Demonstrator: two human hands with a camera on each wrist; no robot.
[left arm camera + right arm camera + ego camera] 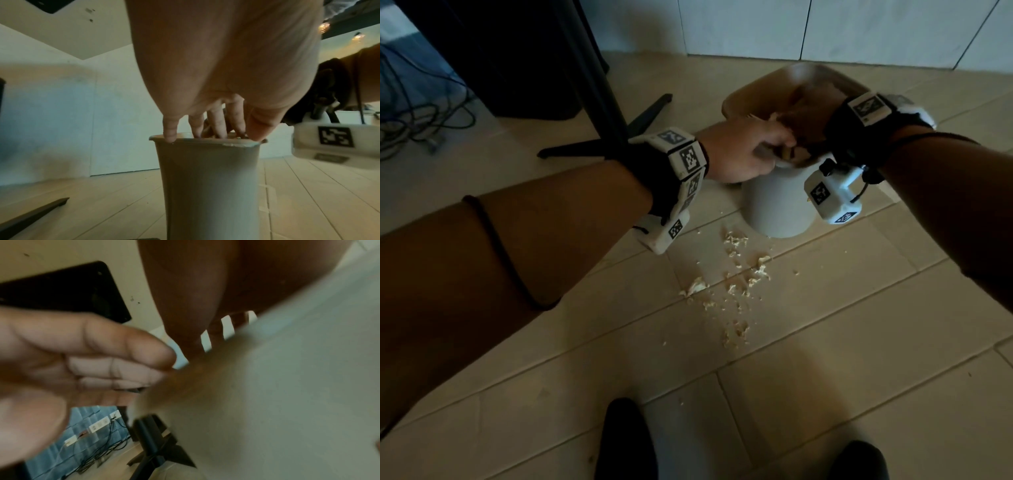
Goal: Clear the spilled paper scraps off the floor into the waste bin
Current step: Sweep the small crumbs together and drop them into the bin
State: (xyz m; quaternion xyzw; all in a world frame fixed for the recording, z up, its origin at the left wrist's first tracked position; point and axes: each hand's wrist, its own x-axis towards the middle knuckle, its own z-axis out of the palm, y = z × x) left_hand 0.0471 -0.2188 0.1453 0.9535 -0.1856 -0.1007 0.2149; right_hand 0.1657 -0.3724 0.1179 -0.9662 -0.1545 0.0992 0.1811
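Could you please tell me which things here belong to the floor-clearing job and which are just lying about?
Job:
- pale shredded paper scraps on the tiled floor
- tall white plastic waste bin
- tan plastic tray, tipped above it
- left hand
- right hand

Lying about:
- black stand legs
- tangled black cables

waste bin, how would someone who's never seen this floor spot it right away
Start at the white tiled wall at the far end of the beige floor. Just short of it, right of the black stand leg, both hands meet over the waste bin. It is the only pale grey, upright, tapering tub, with paper scraps scattered before it.
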